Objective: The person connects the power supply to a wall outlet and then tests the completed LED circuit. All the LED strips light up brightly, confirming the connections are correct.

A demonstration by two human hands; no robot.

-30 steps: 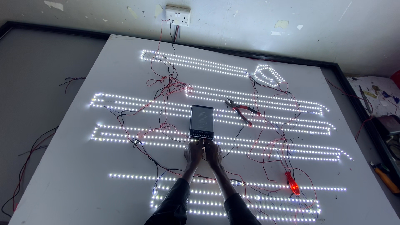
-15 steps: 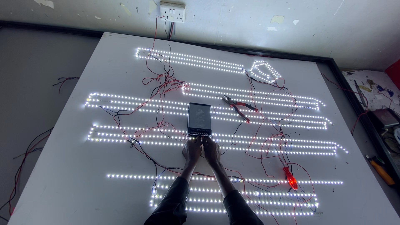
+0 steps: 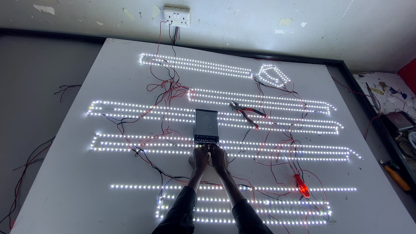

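Both hands at the power supply's near edge
Left hand (image 3: 199, 158) and right hand (image 3: 219, 157) — fingers curled at the power supply (image 3: 206, 125), grip unclear — bare board (image 3: 78, 173) at left

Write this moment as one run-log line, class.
left hand and right hand: at near end of grey power supply box | white board: LED rows lit | pliers, red screwdriver: untouched

Two arms enter frame from 6 o'clock. Dark sleeves (image 3: 182, 214), black or near-black, slightly glossy fabric with soft creases, pushed up to roughly mid-forearm. Forearms bare above the cuffs. Left hand (image 3: 199, 159) and right hand (image 3: 219, 158) bare: no gloves. Rings, watch or bands too small to tell. Nothing else of the body visible.
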